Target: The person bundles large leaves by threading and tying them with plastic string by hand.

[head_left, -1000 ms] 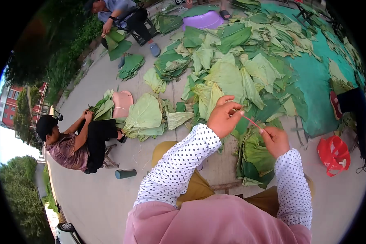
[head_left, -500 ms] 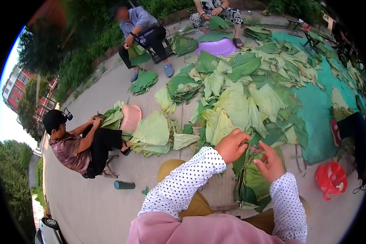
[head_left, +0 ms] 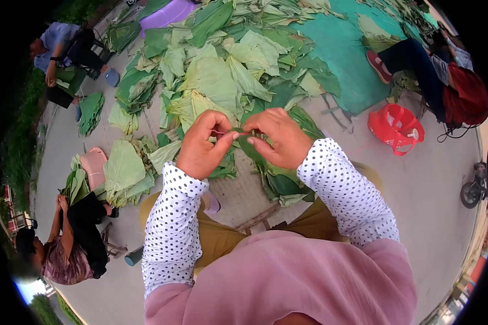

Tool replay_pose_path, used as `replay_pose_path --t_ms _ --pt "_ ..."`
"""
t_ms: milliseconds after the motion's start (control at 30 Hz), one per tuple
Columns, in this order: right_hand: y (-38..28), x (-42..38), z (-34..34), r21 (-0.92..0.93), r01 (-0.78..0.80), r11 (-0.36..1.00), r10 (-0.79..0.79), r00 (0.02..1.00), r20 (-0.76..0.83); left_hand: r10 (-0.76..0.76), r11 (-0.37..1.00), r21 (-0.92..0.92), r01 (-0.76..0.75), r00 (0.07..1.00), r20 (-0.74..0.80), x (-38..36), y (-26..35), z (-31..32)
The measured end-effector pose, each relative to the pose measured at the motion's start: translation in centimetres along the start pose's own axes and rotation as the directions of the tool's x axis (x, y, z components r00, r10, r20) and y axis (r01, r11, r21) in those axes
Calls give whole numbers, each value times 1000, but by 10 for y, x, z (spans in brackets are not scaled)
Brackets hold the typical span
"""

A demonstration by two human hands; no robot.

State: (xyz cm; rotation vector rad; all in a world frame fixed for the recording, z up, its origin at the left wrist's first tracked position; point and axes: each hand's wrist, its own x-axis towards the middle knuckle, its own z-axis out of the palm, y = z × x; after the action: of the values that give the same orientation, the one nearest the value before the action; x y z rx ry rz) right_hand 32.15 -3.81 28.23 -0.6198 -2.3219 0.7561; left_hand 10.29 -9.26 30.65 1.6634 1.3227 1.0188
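My left hand (head_left: 203,145) pinches a thin pink string (head_left: 218,131) between thumb and forefinger. Close beside it, my right hand (head_left: 280,138) also has thumb and fingers closed, on the string's other part near a bit of green leaf. Both hands are raised in front of my lap, fingertips almost meeting. Beneath the right hand lies a folded stack of large green leaves (head_left: 282,184), partly covered by that hand. A big heap of broad pale-green leaves (head_left: 209,78) spreads over the ground just beyond my hands.
Seated people with leaves are at the left. Near them are a pink basin (head_left: 94,167) and a green bottle (head_left: 134,256). A purple basin (head_left: 165,15) stands at the back. A red bag (head_left: 397,129) sits at right, by a green ground sheet (head_left: 336,51) and another person's leg.
My view has tilted down and swung right. My hands, earlier farther apart with the pink string stretched between them and the right fingers spread, are now closer together, the right fingers closed.
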Motion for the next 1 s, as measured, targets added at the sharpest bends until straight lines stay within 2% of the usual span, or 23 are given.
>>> replay_pose_path --t_ms 67,133,200,233,300,333,367,400,433,500,567,600,633,667,700,733,767,800,833,867,900,933,1000 --pt "15 -14 -3 24 -146 989 145 988 42 -16 998 60 19 999 -51 -2 -8 -3" --pt "48 -37 0 43 -222 974 220 975 33 -42 996 75 46 997 -60 -7 -27 -4" --pt "88 -64 -4 39 -497 867 480 853 204 -118 992 31 119 992 -40 -9 -34 -6" --pt "108 -70 -1 39 -497 867 480 853 204 -154 986 54 156 987 -50 -6 -32 -15" --pt "141 -86 4 -220 -645 731 679 661 318 -138 987 70 141 989 -52 -4 -30 -25" --pt "150 -93 5 -222 -646 730 681 658 322 -123 988 86 127 991 -53 -4 -30 -26" --pt "158 -101 6 -565 -527 635 771 487 411 -114 990 75 119 991 -63 -5 -30 -25" --pt "159 -103 6 -819 -289 495 860 295 416 -118 990 71 123 991 -63 -6 -32 -26" --pt "161 -104 7 -820 -287 496 860 291 418 -130 987 83 134 990 -52 -6 -33 -27" --pt "163 -104 12 -747 -408 525 834 421 356 -146 985 92 149 988 -41 -7 -36 -26" --pt "164 -103 17 -675 -415 610 763 537 359 -123 978 167 125 992 -21 -8 -37 -22" --pt "160 -99 21 -676 -414 610 764 534 362 -127 978 163 128 992 -22 -8 -37 -21" --pt "152 -92 24 -452 -373 810 537 781 318 -122 975 182 124 992 -22 -9 -38 -19" --pt "143 -86 25 -220 -235 947 276 944 179 -117 972 202 119 993 -22 -10 -38 -17" --pt "136 -79 24 -217 -239 946 279 943 179 -120 972 202 121 993 -19 -11 -39 -17" --pt "129 -73 21 -21 -402 916 381 850 363 -137 976 168 138 990 -16 -12 -41 -17" --pt "124 -71 20 139 -571 809 416 723 551 -155 979 133 156 988 -14 -12 -42 -17" --pt "144 -86 21 -219 -527 821 518 529 672 -158 978 133 158 987 -10 -14 -44 -17" --pt "169 -103 19 -539 -359 762 642 313 700 -155 980 121 157 988 -19 -16 -47 -17" --pt "172 -109 17 -512 -398 761 640 336 691 -153 982 108 155 988 -27 -17 -48 -16" --pt "242 -161 18 -470 -409 782 615 382 690 -156 982 106 158 987 -32 -17 -46 -15" --pt "247 -160 11 -573 -377 728 678 264 686 -142 978 150 144 990 -23 -17 -42 -14" --pt "198 -123 -3 -730 -432 529 823 52 566 -132 972 192 133 991 -19 -17 -41 -15"
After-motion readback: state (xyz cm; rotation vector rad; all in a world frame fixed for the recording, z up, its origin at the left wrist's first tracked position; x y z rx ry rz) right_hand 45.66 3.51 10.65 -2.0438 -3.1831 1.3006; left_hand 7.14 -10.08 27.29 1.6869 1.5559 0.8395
